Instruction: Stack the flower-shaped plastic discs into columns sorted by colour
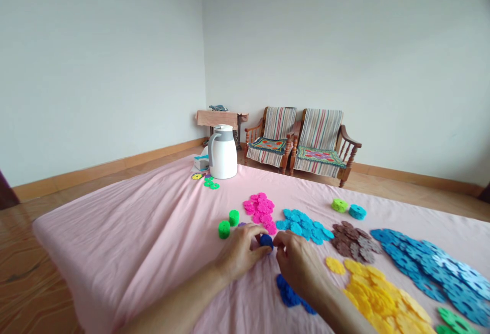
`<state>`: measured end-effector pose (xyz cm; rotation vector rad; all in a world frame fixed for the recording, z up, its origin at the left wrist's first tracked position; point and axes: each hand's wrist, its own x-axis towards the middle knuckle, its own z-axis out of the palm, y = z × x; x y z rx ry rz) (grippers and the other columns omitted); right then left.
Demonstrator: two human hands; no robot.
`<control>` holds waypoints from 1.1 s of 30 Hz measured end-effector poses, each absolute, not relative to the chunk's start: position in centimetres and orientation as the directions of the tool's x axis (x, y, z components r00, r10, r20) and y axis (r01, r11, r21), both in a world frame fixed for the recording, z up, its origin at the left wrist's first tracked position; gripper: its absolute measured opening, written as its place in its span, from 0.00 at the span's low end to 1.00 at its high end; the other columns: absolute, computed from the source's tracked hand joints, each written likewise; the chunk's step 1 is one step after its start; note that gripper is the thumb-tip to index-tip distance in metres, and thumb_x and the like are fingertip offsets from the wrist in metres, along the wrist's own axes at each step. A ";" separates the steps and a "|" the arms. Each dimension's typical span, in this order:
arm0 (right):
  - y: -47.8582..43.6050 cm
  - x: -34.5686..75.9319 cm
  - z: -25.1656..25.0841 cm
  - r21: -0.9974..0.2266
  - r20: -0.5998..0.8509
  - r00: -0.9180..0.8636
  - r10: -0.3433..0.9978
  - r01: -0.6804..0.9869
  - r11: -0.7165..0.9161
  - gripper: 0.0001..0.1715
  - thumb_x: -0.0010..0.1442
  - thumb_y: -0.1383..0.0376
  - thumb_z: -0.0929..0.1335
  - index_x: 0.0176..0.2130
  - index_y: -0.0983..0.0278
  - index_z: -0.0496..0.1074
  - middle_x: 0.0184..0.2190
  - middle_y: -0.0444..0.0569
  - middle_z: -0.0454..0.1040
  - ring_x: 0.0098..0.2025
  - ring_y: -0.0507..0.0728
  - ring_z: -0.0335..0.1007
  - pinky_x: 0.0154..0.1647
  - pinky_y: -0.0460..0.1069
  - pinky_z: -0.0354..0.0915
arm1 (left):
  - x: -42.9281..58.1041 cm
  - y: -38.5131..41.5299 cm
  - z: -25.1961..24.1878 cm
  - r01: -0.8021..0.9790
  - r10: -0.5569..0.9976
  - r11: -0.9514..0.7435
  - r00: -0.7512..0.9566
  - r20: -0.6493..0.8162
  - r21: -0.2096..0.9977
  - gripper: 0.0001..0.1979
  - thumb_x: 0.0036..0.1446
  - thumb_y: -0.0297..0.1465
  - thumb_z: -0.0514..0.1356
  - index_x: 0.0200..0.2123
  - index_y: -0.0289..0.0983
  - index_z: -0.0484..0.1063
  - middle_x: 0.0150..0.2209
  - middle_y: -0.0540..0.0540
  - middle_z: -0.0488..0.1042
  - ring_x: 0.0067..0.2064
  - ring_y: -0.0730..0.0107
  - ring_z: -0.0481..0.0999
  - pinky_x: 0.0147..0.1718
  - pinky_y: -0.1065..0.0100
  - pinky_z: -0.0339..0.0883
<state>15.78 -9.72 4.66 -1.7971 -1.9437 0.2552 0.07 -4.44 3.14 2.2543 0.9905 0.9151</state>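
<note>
Between thumb and fingers, my left hand (241, 246) grips a small stack of dark blue snowflake discs (267, 242). My right hand (294, 252) is at the stack's right side with its fingers curled in; whether a disc is pinched in them is hidden. Loose dark blue discs (288, 293) lie on the pink cloth, partly under my right wrist. Beyond my hands is a pile of pink discs (261, 209). A light blue pile (304, 225) sits to its right. Two green disc stacks (224, 230) stand just left of my left hand.
Brown discs (350, 239), yellow discs (383, 298) and large blue discs (432, 262) are heaped on the right. A lime stack (339, 205) and a blue stack (357, 212) stand behind them. A white jug (223, 155) is at the far edge; two chairs (319, 145) stand beyond.
</note>
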 end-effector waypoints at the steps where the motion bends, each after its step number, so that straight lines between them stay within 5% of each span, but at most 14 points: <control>1: -9.7 16.0 4.8 -0.448 0.223 -0.023 0.975 0.886 0.123 0.16 0.51 0.76 0.59 0.33 0.64 0.72 0.32 0.50 0.75 0.37 0.55 0.70 0.36 0.46 0.56 | 0.1 -4.4 3.2 0.435 0.778 -0.602 0.508 0.370 0.669 0.12 0.50 0.34 0.65 0.40 0.39 0.76 0.37 0.47 0.76 0.39 0.64 0.73 0.41 0.68 0.63; 4: -9.9 17.3 5.8 -0.451 0.168 -0.054 0.984 0.884 0.125 0.14 0.50 0.75 0.61 0.32 0.63 0.72 0.30 0.48 0.75 0.35 0.54 0.69 0.35 0.46 0.56 | 0.0 -4.5 3.2 0.439 0.787 -0.588 0.503 0.357 0.679 0.14 0.49 0.33 0.66 0.40 0.39 0.75 0.37 0.47 0.76 0.39 0.64 0.73 0.40 0.68 0.63; 7: -10.5 18.7 7.1 -0.472 -0.034 -0.201 0.979 0.867 0.162 0.08 0.46 0.70 0.66 0.30 0.62 0.71 0.29 0.45 0.74 0.34 0.54 0.67 0.33 0.46 0.56 | 0.1 -4.6 3.4 0.455 0.805 -0.565 0.486 0.340 0.688 0.16 0.46 0.31 0.66 0.41 0.39 0.75 0.38 0.47 0.76 0.40 0.63 0.73 0.41 0.68 0.63; 13: -11.5 19.4 7.9 -0.407 -0.206 -0.316 0.926 0.888 0.213 0.16 0.38 0.67 0.71 0.32 0.60 0.72 0.32 0.44 0.74 0.36 0.56 0.66 0.34 0.48 0.57 | 0.2 -4.8 3.7 0.480 0.815 -0.546 0.496 0.300 0.687 0.11 0.47 0.30 0.66 0.37 0.38 0.76 0.36 0.48 0.75 0.37 0.65 0.72 0.36 0.70 0.64; 17: -11.2 19.5 7.6 -0.442 -0.162 -0.321 0.933 0.869 0.222 0.12 0.38 0.70 0.70 0.29 0.61 0.72 0.28 0.43 0.72 0.31 0.53 0.65 0.29 0.46 0.56 | 0.1 -4.8 3.8 0.473 0.815 -0.542 0.496 0.298 0.695 0.11 0.47 0.30 0.65 0.37 0.38 0.75 0.35 0.49 0.75 0.35 0.67 0.72 0.33 0.71 0.63; 21: -10.0 19.7 7.0 -0.686 -0.156 -0.315 0.936 0.717 0.126 0.05 0.42 0.71 0.67 0.24 0.63 0.68 0.19 0.38 0.66 0.22 0.48 0.61 0.21 0.43 0.53 | 0.1 -4.8 3.7 0.473 0.826 -0.523 0.486 0.285 0.709 0.13 0.46 0.31 0.65 0.38 0.38 0.75 0.36 0.48 0.75 0.34 0.67 0.72 0.32 0.71 0.63; 25: -8.4 18.6 5.8 -0.858 0.062 -0.096 0.993 0.503 0.102 0.02 0.47 0.67 0.65 0.25 0.63 0.65 0.17 0.37 0.65 0.20 0.48 0.64 0.22 0.43 0.58 | 0.2 -4.8 3.6 0.455 0.823 -0.524 0.489 0.290 0.720 0.12 0.48 0.31 0.63 0.38 0.37 0.75 0.35 0.48 0.74 0.33 0.68 0.72 0.31 0.72 0.63; 33: -7.6 16.4 3.9 -0.948 0.079 0.038 0.996 0.313 0.063 0.07 0.47 0.64 0.66 0.30 0.65 0.66 0.20 0.42 0.71 0.22 0.52 0.70 0.22 0.44 0.60 | 0.2 -4.8 3.6 0.446 0.802 -0.563 0.499 0.328 0.696 0.09 0.48 0.30 0.64 0.35 0.37 0.75 0.34 0.49 0.75 0.34 0.67 0.72 0.33 0.71 0.62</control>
